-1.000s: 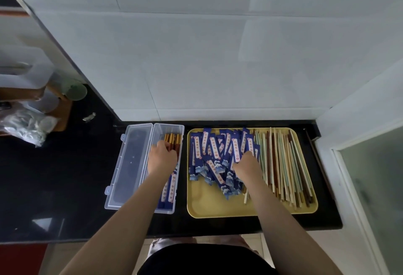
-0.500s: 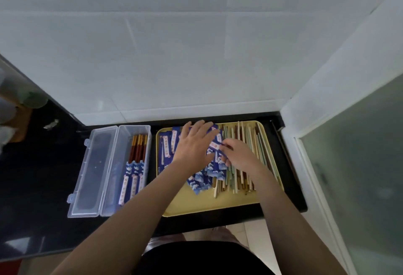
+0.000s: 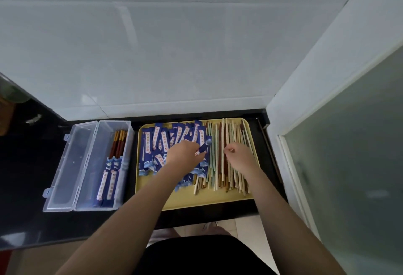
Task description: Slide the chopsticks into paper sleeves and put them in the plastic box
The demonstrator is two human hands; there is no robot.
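Both bare forearms reach forward from the bottom of the view over the near edge of the black counter and end above the yellow tray. The left hand lies on the heap of blue paper sleeves that fills the tray's left half, its fingers curled around one blue sleeve that sticks up and to the right from its grasp. The right hand hovers just beside it over the loose chopsticks, thumb and forefinger pinched together on what looks like the tip of a brown stick; the blur keeps me from saying which stick. The loose sticks, brown, pale wood and light green, lie side by side along the tray's right half, running from its near part to its far rim, and the right wrist covers some of them. Left of the tray, touching or nearly so, stands the clear plastic box with its lid swung open flat to the left. Inside it lie the sleeved chopsticks, brown ends pointing away, blue sleeves toward the near end. Beyond everything rises a white tiled wall, and on the right a white frame holds a frosted glass panel.
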